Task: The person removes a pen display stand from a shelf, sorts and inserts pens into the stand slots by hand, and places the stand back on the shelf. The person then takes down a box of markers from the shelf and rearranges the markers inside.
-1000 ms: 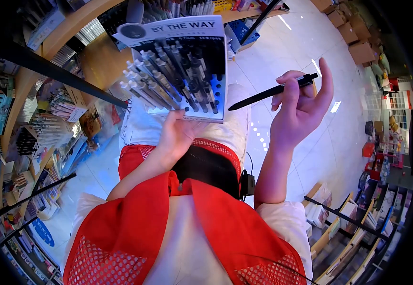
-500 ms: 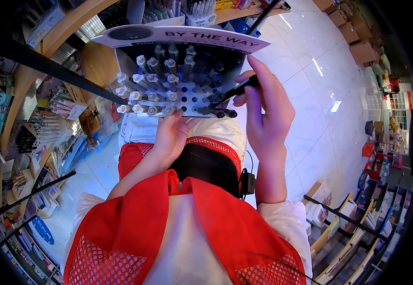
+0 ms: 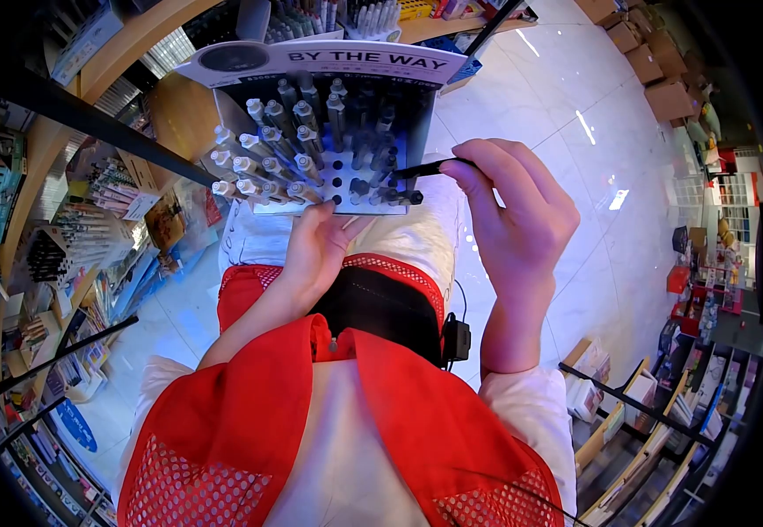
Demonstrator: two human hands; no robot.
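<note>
A display box (image 3: 337,59) headed "BY THE WAY" stands tilted above my lap. White and grey pens (image 3: 263,162) fill its left side, dark pens (image 3: 377,167) its right, with bare holes between them. My left hand (image 3: 315,250) holds the box at its lower edge, its fingertips partly hidden beneath. Pinched between the thumb and fingers of my right hand (image 3: 522,211) is a black pen (image 3: 430,169), whose far end reaches the right side of the box near the dark pens.
Shelves of stationery (image 3: 91,228) line the left, crossed by a black bar (image 3: 118,132). Cardboard boxes (image 3: 668,98) are stacked at the upper right. Low racks (image 3: 645,422) stand at the lower right. Pale tiled floor (image 3: 574,193) lies between.
The box has tipped so its holes face me more, then shifted slightly left. My right hand first brought the pen in to the box, then moved a little right, the pen now nearly level.
</note>
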